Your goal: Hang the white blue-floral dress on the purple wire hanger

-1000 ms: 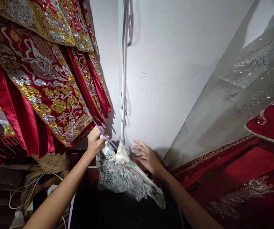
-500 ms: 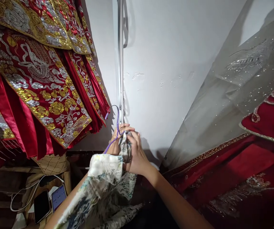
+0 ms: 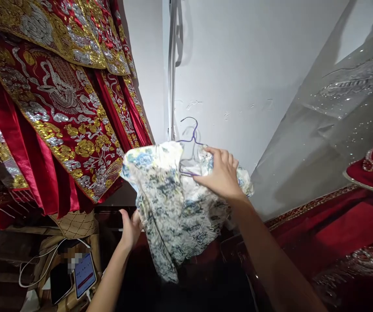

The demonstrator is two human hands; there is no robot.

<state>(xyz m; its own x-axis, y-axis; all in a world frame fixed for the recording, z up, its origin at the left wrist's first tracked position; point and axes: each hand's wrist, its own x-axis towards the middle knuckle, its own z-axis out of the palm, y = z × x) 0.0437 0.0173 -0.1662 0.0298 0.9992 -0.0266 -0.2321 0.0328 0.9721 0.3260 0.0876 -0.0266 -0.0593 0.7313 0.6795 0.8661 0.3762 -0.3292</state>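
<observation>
A white floral blouse [image 3: 173,190] with blue, grey and yellow print hangs spread in front of me on a thin purple hanger [image 3: 193,138]. The hanger's dark hook points up, apart from the wall. My right hand [image 3: 220,173] is closed on the blouse at its shoulder beside the neckline, thumb over the neck opening near the hanger's lower bar. Beside the sleeve on the left is my left hand [image 3: 130,227], open, thumb spread away; its fingertips are partly hidden behind the cloth, so contact is unclear.
Red embroidered garments [image 3: 76,125] hang at left. A metal pole [image 3: 171,73] runs along the white wall [image 3: 232,65]. To the right are a sheer sparkly cover [image 3: 329,112] and red fabric [image 3: 345,225]. Two phones, one a lit phone [image 3: 85,275], and a white cable [image 3: 27,284] lie at lower left.
The bunched blouse has been spread out and faces me on the hanger. My left hand came out to the lower left; my right hand moved up and right to the shoulder.
</observation>
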